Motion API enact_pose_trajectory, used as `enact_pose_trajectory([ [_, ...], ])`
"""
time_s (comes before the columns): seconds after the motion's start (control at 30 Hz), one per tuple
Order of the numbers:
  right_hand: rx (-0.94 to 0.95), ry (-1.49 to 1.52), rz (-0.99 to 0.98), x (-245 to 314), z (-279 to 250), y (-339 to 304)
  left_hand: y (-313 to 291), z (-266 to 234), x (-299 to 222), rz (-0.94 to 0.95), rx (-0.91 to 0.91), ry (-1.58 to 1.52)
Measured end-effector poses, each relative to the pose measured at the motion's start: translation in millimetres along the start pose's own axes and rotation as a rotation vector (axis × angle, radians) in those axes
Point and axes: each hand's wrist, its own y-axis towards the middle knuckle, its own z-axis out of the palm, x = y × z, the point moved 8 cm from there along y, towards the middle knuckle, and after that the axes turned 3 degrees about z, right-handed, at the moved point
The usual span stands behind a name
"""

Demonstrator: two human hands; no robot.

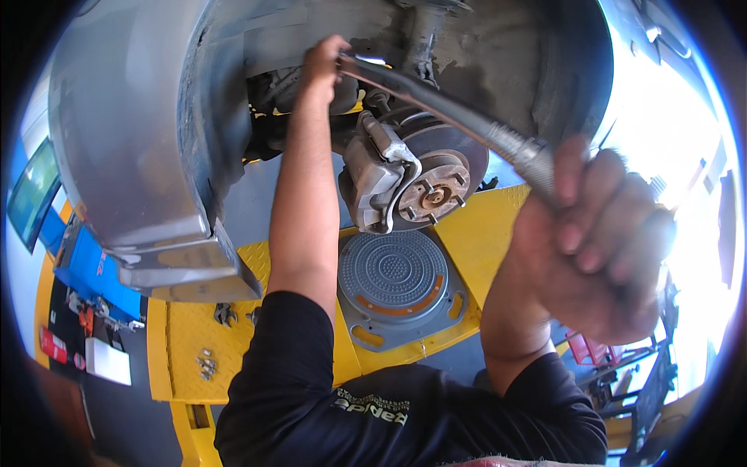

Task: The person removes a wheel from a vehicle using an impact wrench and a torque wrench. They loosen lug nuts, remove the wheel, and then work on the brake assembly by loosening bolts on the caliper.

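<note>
A long torque wrench with a knurled grip slants across the wheel well, above the bare brake disc. My right hand, slightly blurred, is closed around its handle end at the right. My left hand reaches up into the wheel well and closes about the wrench's head end; what the head sits on is hidden. Below the wrench are the brake caliper, the brake disc and the rusty wheel hub with its bare studs. A suspension strut stands behind.
Under the hub lies a round grey turning plate on a yellow lift platform. Several wheel nuts rest on the platform. The grey car fender fills the left, with a blue tool cabinet beyond. A red rack stands right.
</note>
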Motion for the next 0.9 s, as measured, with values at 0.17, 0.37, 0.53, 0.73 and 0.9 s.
enact_pose_trajectory([
  [0.17,0.180,-0.042,-0.031,67.4,-36.6,2.9,-45.8,-11.2,-35.9,0.136,0.013,-0.260],
  [0.37,-0.201,0.220,-0.097,199.2,-116.3,-80.0,-198.9,34.7,-37.2,0.406,0.383,-0.490],
  [0.53,-0.790,-0.103,-0.035,326.8,-160.8,-234.8,-399.0,167.0,105.6,-0.940,0.924,-0.618],
  [0.73,-1.574,-0.925,-0.327,544.3,-78.9,-421.8,-641.3,265.3,208.0,-1.514,1.107,-0.619],
  [0.9,-1.730,-1.731,1.031,675.4,64.0,-445.5,-737.3,397.8,129.1,-1.634,1.509,-0.703],
])
